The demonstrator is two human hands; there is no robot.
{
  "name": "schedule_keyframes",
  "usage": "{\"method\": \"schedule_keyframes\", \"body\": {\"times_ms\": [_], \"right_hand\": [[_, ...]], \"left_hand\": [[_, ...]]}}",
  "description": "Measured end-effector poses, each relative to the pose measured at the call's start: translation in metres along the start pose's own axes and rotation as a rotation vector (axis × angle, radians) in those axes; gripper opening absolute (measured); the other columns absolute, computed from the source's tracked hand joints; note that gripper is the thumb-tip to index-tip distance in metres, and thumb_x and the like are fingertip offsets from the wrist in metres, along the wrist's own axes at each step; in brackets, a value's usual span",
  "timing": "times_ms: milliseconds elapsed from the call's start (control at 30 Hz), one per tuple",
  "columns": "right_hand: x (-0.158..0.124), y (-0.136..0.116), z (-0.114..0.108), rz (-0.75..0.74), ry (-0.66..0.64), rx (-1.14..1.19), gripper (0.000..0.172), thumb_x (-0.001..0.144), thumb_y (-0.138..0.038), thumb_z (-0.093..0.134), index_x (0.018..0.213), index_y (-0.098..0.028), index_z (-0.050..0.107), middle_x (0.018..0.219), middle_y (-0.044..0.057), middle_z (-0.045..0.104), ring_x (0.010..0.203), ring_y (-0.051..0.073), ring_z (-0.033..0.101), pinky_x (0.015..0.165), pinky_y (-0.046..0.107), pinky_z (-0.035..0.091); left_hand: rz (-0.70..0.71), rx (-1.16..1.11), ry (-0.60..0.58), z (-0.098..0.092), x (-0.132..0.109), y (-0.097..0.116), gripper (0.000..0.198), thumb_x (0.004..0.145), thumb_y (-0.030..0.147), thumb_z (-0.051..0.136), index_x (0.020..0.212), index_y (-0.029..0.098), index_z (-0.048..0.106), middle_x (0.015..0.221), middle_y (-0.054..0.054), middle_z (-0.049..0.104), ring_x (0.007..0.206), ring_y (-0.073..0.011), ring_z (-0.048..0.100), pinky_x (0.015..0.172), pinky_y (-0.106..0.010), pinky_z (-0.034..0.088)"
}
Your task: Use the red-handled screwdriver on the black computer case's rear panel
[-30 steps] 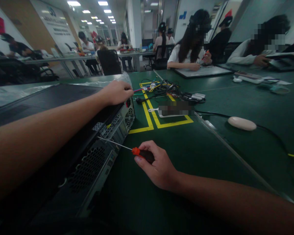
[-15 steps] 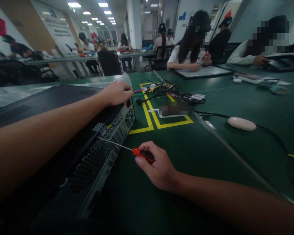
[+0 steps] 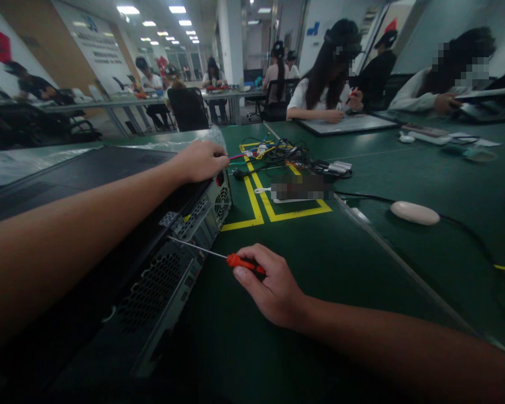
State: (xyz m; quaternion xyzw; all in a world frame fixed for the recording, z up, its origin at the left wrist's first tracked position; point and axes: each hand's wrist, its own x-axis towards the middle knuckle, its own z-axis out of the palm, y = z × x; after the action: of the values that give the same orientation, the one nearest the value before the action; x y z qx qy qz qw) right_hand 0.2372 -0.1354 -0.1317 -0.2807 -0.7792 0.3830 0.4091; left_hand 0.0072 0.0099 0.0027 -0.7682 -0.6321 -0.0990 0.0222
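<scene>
Two hands: both belong to the person wearing the camera, and both are at a computer case [image 3: 109, 235] lying flat on a green table [image 3: 320, 264].
Left hand [image 3: 200, 160]: rests palm down on the far top edge of the case, fingers curled over the corner; whether it grips anything I cannot tell.
Right hand [image 3: 273, 289]: closed around the handle of a screwdriver [image 3: 235, 260], thumb and fingers pinching the red and black grip.
Screwdriver: lies nearly level just above the table, its thin metal shaft pointing left, the tip touching the perforated rear panel of the case.
Case: black lid on top, grey metal rear panel facing the right hand, with a round fan grille [image 3: 221, 202] near its far end.
Table surroundings: yellow tape lines [image 3: 256, 205] form a rectangle beyond the case; a tangle of cables [image 3: 281, 151] lies at its far side; a pale mouse [image 3: 414, 212] sits well to the right.
Other people: several sit at work at the far tables.
</scene>
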Motion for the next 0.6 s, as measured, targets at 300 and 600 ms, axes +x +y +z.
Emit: {"method": "schedule_keyframes", "body": {"times_ms": [300, 600], "right_hand": [[0.0006, 0.0001, -0.0001, 0.012, -0.033, 0.022, 0.015, 0.103, -0.027, 0.058, 0.106, -0.019, 0.070, 0.090, 0.003, 0.066, 0.078, 0.017, 0.061, 0.071, 0.031, 0.048], [-0.0025, -0.0002, -0.0001, 0.063, -0.054, 0.032, 0.019, 0.094, -0.028, 0.069, 0.109, -0.022, 0.059, 0.090, 0.000, 0.065, 0.074, 0.016, 0.060, 0.068, 0.029, 0.047]], "left_hand": [[0.005, -0.039, -0.007, 0.0008, 0.0009, -0.0021, 0.048, 0.086, 0.042, 0.046, 0.111, 0.023, 0.083, 0.113, -0.014, 0.077, 0.113, -0.0344, 0.067, 0.101, -0.049, 0.049], [0.006, -0.021, -0.015, -0.0001, 0.0006, -0.0012, 0.048, 0.086, 0.043, 0.046, 0.111, 0.023, 0.082, 0.115, -0.014, 0.077, 0.114, -0.0344, 0.067, 0.099, -0.048, 0.050]]}}
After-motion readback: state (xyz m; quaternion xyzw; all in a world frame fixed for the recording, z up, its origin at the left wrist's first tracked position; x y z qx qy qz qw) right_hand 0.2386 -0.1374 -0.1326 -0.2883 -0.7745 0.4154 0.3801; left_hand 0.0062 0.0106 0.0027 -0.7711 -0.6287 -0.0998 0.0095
